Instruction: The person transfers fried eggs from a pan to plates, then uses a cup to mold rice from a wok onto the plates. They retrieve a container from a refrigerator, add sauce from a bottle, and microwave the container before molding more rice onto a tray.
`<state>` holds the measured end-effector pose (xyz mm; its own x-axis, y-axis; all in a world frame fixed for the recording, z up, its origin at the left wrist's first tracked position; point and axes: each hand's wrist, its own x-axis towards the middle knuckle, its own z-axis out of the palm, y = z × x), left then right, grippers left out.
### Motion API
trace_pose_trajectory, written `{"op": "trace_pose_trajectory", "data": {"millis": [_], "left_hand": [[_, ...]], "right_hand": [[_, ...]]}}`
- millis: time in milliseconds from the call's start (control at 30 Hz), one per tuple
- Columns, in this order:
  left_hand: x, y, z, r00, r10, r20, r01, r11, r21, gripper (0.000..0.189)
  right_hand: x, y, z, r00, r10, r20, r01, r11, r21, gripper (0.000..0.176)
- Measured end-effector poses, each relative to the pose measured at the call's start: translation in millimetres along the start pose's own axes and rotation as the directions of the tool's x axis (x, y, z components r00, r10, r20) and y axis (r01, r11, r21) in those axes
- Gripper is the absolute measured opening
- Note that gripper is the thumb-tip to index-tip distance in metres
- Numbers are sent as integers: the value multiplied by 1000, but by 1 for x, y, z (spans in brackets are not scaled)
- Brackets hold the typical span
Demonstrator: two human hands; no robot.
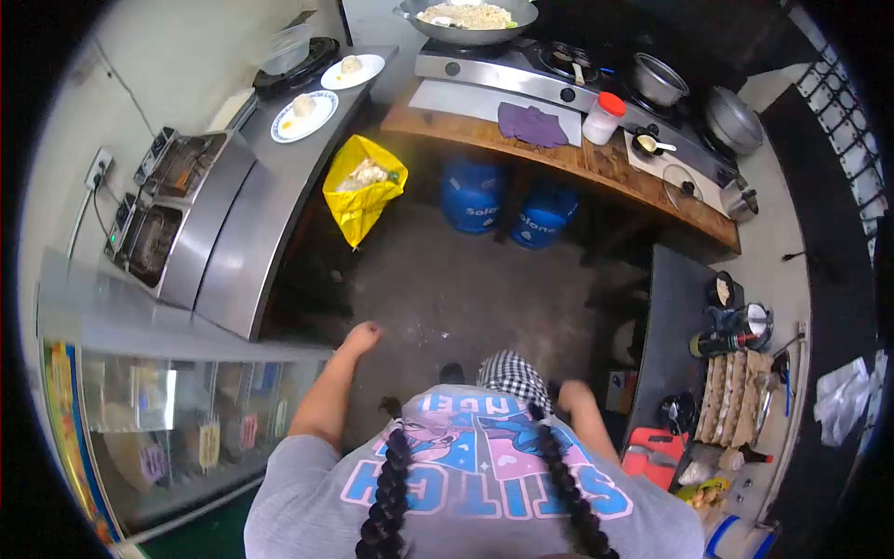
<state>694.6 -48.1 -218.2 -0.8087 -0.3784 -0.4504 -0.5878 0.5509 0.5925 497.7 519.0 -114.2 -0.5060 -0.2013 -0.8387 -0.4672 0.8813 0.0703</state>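
My left hand hangs over the dark floor, left of my body, with its fingers curled together; whether something small is in it cannot be made out. On the other side, my right hand is low beside my hip, near a checkered cloth, and its fingers are blurred. Neither hand touches a counter. Beyond my left hand hangs a yellow bag with pale scraps in its opening. Two white plates, each with a mound of rice, rest on the steel counter.
A stove holds a wok and pots. Before it, a wooden shelf carries a purple cloth and a red-lidded jar. Blue gas cylinders stand below. Egg trays and a red board lie at right.
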Motion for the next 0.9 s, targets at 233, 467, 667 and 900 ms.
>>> {"op": "trace_pose_trajectory", "data": {"millis": [233, 467, 667, 900], "left_hand": [[149, 287, -135, 927, 214, 307, 192, 434, -880, 60], [323, 317, -252, 998, 63, -23, -33, 161, -986, 46], [467, 317, -277, 984, -169, -49, 43, 500, -865, 36], [628, 288, -279, 929, 51, -367, -89, 992, -88, 41]], "right_hand": [[5, -114, -358, 419, -273, -866, 406, 909, -90, 46], [180, -162, -529, -80, -477, -875, 757, 543, -364, 38], [304, -169, -675, 53, -377, -925, 631, 731, -262, 28], [415, -198, -743, 542, -27, -840, 654, 641, 402, 20]]}}
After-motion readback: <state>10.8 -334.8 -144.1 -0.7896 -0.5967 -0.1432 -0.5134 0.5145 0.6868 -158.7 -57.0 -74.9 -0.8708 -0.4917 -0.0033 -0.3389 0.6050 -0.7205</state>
